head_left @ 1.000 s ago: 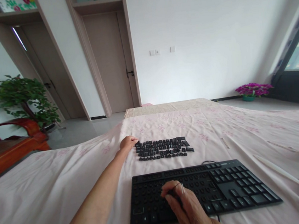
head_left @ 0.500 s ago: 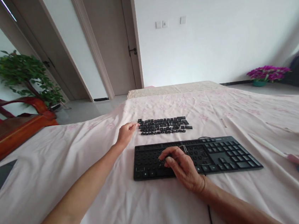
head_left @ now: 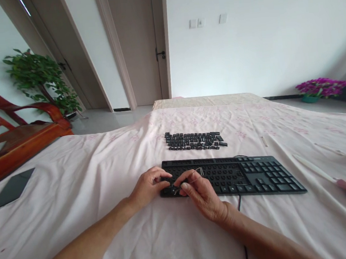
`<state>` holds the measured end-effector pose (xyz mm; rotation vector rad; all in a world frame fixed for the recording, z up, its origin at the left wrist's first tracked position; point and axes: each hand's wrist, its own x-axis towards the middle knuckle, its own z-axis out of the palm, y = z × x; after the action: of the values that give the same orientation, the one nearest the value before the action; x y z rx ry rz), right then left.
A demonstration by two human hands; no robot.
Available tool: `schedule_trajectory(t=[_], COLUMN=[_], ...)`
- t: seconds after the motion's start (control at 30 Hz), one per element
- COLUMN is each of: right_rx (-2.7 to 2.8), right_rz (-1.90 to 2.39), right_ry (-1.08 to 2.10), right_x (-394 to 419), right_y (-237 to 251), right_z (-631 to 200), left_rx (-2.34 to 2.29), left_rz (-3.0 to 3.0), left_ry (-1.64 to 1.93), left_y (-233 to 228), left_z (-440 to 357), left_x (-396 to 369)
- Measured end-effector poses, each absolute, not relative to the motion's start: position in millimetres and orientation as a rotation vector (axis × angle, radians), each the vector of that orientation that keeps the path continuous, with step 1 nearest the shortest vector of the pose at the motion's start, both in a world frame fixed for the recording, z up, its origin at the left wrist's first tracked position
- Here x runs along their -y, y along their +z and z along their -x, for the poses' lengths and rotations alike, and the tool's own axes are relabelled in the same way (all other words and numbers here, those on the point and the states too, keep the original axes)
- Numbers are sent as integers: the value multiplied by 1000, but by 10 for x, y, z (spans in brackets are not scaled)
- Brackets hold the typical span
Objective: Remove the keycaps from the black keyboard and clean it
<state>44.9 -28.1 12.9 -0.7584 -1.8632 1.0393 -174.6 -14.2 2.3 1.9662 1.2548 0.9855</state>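
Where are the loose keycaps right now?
In the head view, the loose keycaps lie just right of centre, on the pale cloth, beyond the black keyboard.

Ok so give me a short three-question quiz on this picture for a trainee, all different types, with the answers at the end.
1. Multiple choice. Where do the loose keycaps lie?
a) On the wooden chair
b) On the cloth, beyond the keyboard
c) On the floor

2. True or false: the number pad at the keyboard's right end has keys in place.

3. Fill in: the left hand is at the keyboard's left end, and a thin wire juts from the ____ hand.

Key: 1, b. 2, true. 3, right; the right hand has the wire at its fingers.
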Motion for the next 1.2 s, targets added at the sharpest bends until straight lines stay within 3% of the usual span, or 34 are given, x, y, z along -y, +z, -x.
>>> schedule_trajectory(t=[0.4,0.7,1.2], right_rx=[2143,2393,2080], right_rz=[810,744,467], right_ry=[735,459,620], right_x=[231,252,183], right_y=[239,296,-72], right_z=[-273,-121,-277], left_rx=[-1208,-1327,-1257], left_rz=[-2272,-2314,-2343], left_ry=[868,1013,1024], left_y=[-10,-105,-87], left_z=[1676,1573,1501], left_x=[202,237,321])
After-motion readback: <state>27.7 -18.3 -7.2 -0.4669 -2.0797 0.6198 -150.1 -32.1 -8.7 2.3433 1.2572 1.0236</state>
